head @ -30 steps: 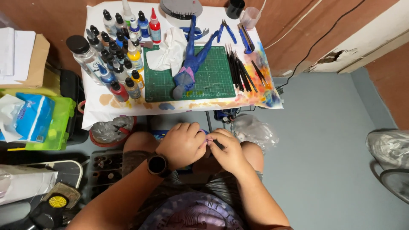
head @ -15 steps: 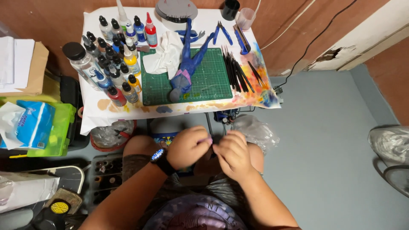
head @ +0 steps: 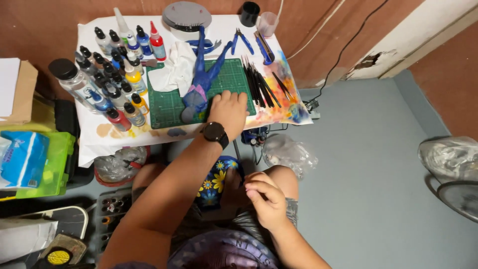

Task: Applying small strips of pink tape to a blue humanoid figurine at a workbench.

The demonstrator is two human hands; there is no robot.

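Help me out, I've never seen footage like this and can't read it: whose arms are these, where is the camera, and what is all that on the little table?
The one camera sits on a person's head and looks down, so both arms are the wearer's own. The left hand, with a black wristwatch, rests flat on a green cutting mat beside a blue figurine. The right hand is curled over the lap; whether it holds anything cannot be told. The small table also carries paint bottles, a white cloth, black brushes and blue pliers.
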